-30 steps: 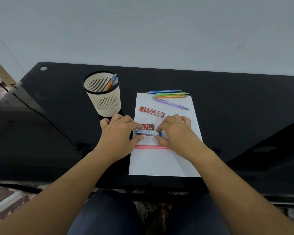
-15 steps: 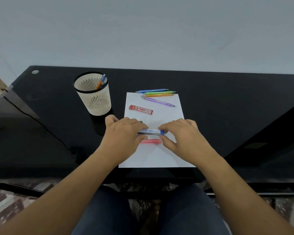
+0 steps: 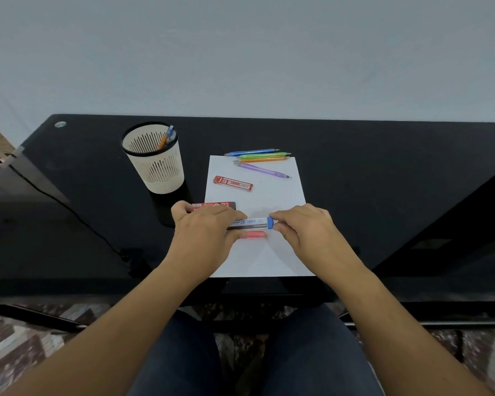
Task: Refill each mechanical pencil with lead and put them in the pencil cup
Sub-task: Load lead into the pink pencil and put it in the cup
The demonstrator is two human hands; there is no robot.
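Observation:
Over the white paper sheet [image 3: 272, 252], my left hand [image 3: 203, 235] grips the clear 2B lead case [image 3: 250, 222] by its left end. My right hand [image 3: 303, 230] pinches the case's blue cap [image 3: 270, 222]. Below the case a pink mechanical pencil [image 3: 253, 234] lies on the paper, partly hidden by my left fingers. Blue [image 3: 250, 152], green [image 3: 263, 155], orange [image 3: 262, 159] and purple [image 3: 262, 170] mechanical pencils lie at the sheet's far edge. The cream slotted pencil cup [image 3: 157, 164] stands to the left, holding an orange and blue pencil [image 3: 166, 138].
A red lead case [image 3: 233, 183] lies on the paper, and another red case [image 3: 215, 206] sits by my left hand at the sheet's left edge. The black glass desk [image 3: 383, 181] runs to a pale wall. A cable [image 3: 69, 207] crosses the desk's left side.
The view has shifted, so everything sits a little differently in frame. My right hand has slid along to the blue cap, exposing more of the lead case. More of the second red case shows.

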